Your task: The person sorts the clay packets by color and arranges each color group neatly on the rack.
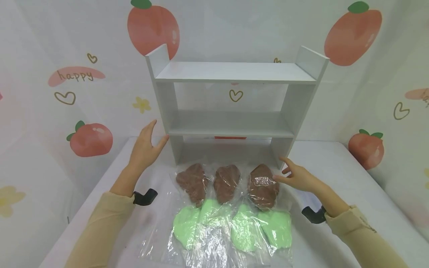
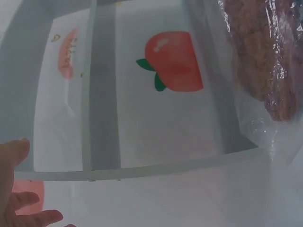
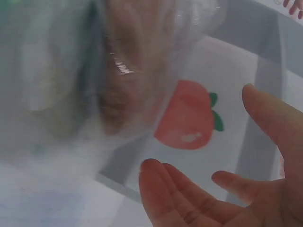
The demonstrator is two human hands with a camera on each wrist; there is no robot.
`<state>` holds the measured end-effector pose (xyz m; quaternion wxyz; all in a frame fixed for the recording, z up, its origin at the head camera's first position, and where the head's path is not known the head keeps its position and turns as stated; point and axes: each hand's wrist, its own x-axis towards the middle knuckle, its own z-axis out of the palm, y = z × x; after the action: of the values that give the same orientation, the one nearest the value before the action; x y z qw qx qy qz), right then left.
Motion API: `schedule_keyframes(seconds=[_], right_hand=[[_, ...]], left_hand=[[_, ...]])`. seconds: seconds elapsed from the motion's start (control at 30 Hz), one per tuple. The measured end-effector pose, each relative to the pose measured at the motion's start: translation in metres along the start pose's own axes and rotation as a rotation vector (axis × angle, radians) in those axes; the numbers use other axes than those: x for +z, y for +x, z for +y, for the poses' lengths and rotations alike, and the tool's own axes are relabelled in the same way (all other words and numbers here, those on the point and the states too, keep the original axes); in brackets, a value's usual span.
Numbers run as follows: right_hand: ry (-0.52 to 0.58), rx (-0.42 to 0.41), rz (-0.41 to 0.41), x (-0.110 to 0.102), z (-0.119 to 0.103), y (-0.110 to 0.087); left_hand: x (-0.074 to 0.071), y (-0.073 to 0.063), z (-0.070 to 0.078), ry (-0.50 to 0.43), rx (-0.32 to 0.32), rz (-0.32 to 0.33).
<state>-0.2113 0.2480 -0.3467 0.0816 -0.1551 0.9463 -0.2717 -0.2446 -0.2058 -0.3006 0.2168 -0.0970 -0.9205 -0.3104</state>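
A white shelf rack (image 1: 231, 134) with two boards and tall side panels stands at the back of the table. My left hand (image 1: 145, 147) is raised by its left side panel, fingers spread and thumb tip right at the panel's front edge. In the left wrist view, the thumb (image 2: 16, 152) overlaps the rack's frame. My right hand (image 1: 299, 177) is near the foot of the right panel, fingers loosely bent with nothing between them. Its thumb overlaps the edge of a brown lumpy piece (image 1: 263, 191) in a clear plastic bag.
Two more bagged brown pieces, one on the left (image 1: 193, 182) and one in the middle (image 1: 226, 183), lie before the rack. Several light green flat pieces (image 1: 186, 225) in clear bags lie nearer me. Behind the white table (image 1: 318, 156) hangs a fruit-printed cloth (image 1: 231, 29).
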Motion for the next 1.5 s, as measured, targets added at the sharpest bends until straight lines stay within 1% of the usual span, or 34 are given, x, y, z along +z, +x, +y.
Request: schedule_keyframes(seconds=[0.17,0.27,0.5,0.6,0.7,0.87,1.07,1.27,1.5], right_hand=[[0.053,0.080,-0.102,0.010,0.016,0.001],[0.117,0.107,-0.130,0.017,0.024,0.002],[0.197,0.120,-0.169,0.032,0.034,0.003],[0.221,0.112,-0.187,0.036,0.036,0.004],[0.229,0.094,-0.186,0.039,0.037,0.005],[0.220,0.074,-0.160,0.044,0.037,0.006],[0.221,0.060,-0.130,0.047,0.037,0.007],[0.269,0.029,-0.109,0.049,0.040,0.009],[0.369,0.024,-0.072,0.049,0.040,0.008]], left_hand=[[0.007,0.009,-0.003,-0.053,-0.038,-0.033],[0.012,0.013,-0.002,-0.076,-0.042,-0.045],[0.023,0.023,0.000,-0.135,-0.016,-0.016],[0.026,0.025,-0.001,-0.171,-0.021,0.002],[0.029,0.028,-0.003,-0.199,-0.029,0.027],[0.033,0.031,-0.004,-0.224,-0.036,0.066],[0.037,0.035,-0.004,-0.230,-0.066,0.084],[0.038,0.037,-0.004,-0.200,-0.087,0.084],[0.039,0.037,-0.003,-0.172,-0.069,0.117]])
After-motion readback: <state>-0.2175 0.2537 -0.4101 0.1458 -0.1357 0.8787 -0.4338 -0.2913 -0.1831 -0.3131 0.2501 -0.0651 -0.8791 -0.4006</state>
